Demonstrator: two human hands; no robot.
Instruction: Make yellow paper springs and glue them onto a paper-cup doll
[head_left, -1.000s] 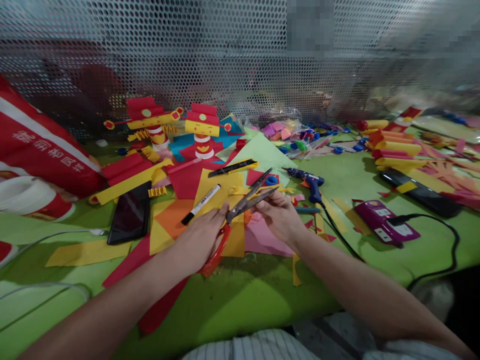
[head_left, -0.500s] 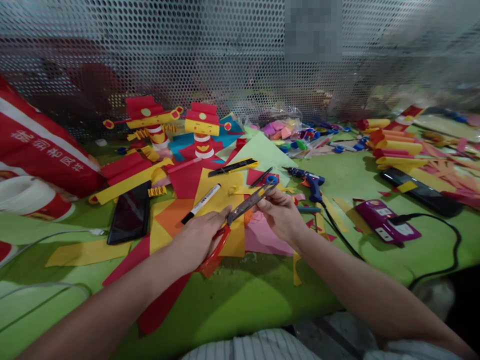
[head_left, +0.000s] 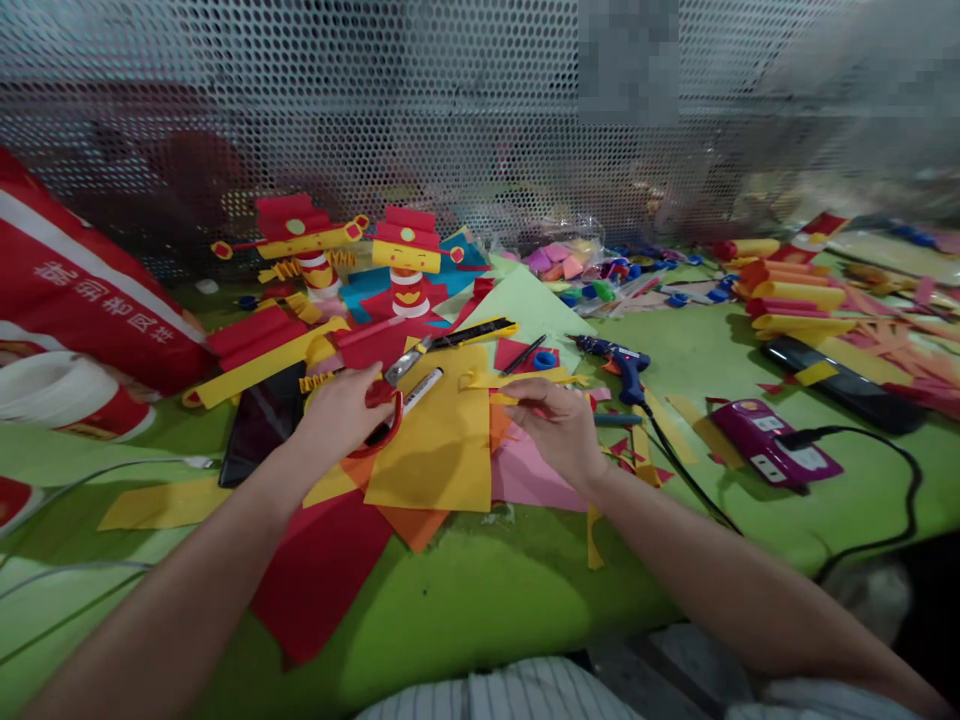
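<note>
My left hand (head_left: 341, 410) is closed around the red handles of a pair of scissors (head_left: 405, 364), low over the papers. The metal blades point away and to the right, beside a black-and-yellow utility knife (head_left: 476, 332). Below the blades lies a white marker (head_left: 422, 390), its black cap end partly behind the scissors' handle. Over the right edge of a yellow paper sheet (head_left: 435, 455), my right hand (head_left: 561, 432) is pinched on a small yellow paper strip (head_left: 501, 398). A longer cut yellow piece (head_left: 517, 379) lies just beyond those fingertips.
Two red-and-yellow paper figures (head_left: 407, 255) stand at the back. A blue glue gun (head_left: 619, 362) lies right of centre, its cable running near my right forearm. Further right are a purple power socket (head_left: 776, 445) and a black phone (head_left: 840, 382). A paper cup (head_left: 75, 395) lies left.
My left hand has carried the scissors left and away from my right hand, over to the marker and utility knife. My right hand stays nearly in place, slightly lower.
</note>
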